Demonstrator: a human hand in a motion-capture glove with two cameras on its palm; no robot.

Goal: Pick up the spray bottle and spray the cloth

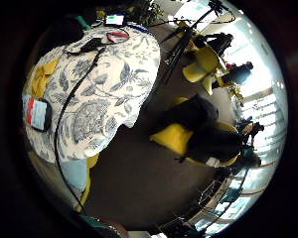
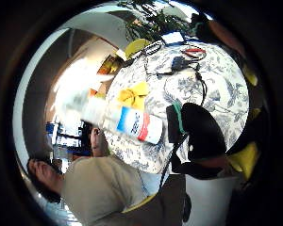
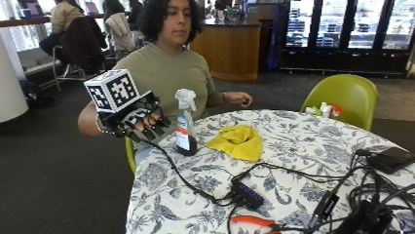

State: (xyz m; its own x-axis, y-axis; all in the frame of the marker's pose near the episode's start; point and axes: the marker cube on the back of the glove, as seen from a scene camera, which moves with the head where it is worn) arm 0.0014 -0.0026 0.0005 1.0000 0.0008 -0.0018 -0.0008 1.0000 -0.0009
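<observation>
The spray bottle (image 3: 185, 124) stands upright near the table's edge in front of the person; it is clear with a white trigger head and a blue, white and red label. A crumpled yellow cloth (image 3: 238, 141) lies on the floral tablecloth just beside it. My gloved right hand (image 3: 139, 122) hovers off the table's edge, a short way from the bottle, fingers relaxed and pointing toward it, holding nothing. The little finger side palm view catches the bottle (image 1: 37, 113) and cloth (image 1: 42, 77) on the table. The thumb side palm view has the bottle (image 2: 127, 122) close, the cloth (image 2: 134, 95) behind it.
Black cables run across the round table (image 3: 305, 146) to a USB hub (image 3: 248, 194). Red-handled pliers (image 3: 256, 223) lie at the near edge, a black device (image 3: 392, 158) at the far side. A green chair (image 3: 344, 97) stands behind the table. The person's bare hand (image 3: 240, 99) is raised by the table.
</observation>
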